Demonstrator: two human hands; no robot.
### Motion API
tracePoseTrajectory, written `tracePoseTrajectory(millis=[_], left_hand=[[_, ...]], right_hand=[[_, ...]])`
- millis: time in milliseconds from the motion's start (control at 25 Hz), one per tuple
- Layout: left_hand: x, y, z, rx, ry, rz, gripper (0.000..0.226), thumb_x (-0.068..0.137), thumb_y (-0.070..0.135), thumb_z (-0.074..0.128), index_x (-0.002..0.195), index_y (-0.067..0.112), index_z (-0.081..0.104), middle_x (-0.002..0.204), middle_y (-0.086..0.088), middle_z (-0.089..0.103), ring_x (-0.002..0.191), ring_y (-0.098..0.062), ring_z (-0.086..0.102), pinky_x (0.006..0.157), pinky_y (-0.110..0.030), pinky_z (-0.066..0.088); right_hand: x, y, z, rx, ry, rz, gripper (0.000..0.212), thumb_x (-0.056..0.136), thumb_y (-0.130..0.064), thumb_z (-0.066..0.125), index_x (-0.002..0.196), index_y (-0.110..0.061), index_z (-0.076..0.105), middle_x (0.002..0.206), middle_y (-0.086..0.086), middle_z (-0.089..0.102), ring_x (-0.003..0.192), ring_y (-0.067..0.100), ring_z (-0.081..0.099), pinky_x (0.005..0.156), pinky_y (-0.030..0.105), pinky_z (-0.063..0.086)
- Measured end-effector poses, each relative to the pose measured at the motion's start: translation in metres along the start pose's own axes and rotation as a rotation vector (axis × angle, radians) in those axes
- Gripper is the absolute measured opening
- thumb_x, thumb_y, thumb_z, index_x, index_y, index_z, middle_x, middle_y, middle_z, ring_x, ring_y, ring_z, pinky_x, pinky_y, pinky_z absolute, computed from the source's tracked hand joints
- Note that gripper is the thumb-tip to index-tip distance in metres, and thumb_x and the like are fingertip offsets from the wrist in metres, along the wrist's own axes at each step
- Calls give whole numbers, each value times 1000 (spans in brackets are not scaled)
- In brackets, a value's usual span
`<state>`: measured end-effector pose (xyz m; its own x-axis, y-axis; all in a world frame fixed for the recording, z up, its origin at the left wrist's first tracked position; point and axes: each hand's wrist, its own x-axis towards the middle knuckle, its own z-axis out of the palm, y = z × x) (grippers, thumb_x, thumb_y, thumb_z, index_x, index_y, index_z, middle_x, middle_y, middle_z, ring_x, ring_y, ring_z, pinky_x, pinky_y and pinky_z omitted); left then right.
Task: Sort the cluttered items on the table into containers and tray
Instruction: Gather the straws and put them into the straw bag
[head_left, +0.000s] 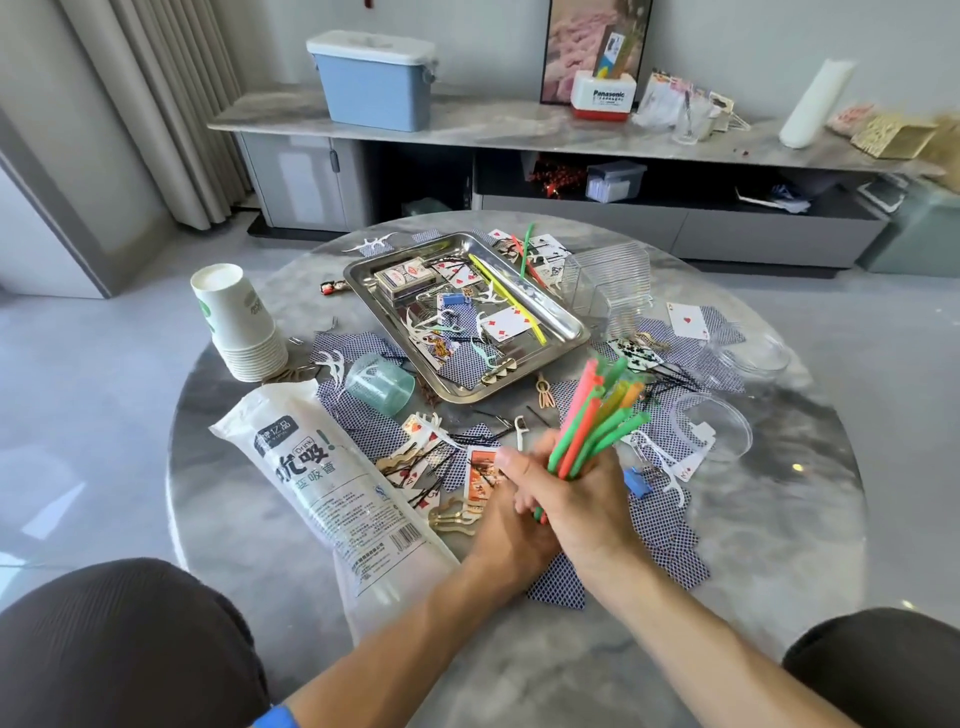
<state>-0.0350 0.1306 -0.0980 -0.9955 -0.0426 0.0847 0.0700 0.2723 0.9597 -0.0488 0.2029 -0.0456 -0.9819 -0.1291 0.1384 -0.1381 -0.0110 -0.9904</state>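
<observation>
Gathering the straws: bundle of green, pink and orange plastic drinking straws (597, 421) held in both hands above the near side of the round grey marble worktop (779, 519).

Right hand (566, 499) on top, fingers curled tight round the lower end of the bundle, grip fully closed on it, straws fanning up and away. Left hand (506, 535) tucked beneath, against the straw ends; looks to be squaring them, but its fingers are hidden, so cannot tell its grip. Both forearms reach in from the near edge. Step in hand, I judge: collecting the straws into one bunch. Next calls for dropping them into a container, likely the clear ribbed plastic box (608, 280) beyond, just right of the steel tray (561, 317). Two yellow straws, cards and floss picks still lie in that tray; playing cards, hairpins and clips are scattered round it.
</observation>
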Motion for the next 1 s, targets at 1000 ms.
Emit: tracePoseTrajectory(millis=[1000], left_hand=[[13,58,-63,-718,275,-519,41,97,46,49,75,15,65,73,-3,68,58,-16,62,51,-21,45]], right_hand=[[49,-62,-25,865,218,234,49,92,-17,52,48,-25,34,43,-9,23,37,7,23,41,20,32]])
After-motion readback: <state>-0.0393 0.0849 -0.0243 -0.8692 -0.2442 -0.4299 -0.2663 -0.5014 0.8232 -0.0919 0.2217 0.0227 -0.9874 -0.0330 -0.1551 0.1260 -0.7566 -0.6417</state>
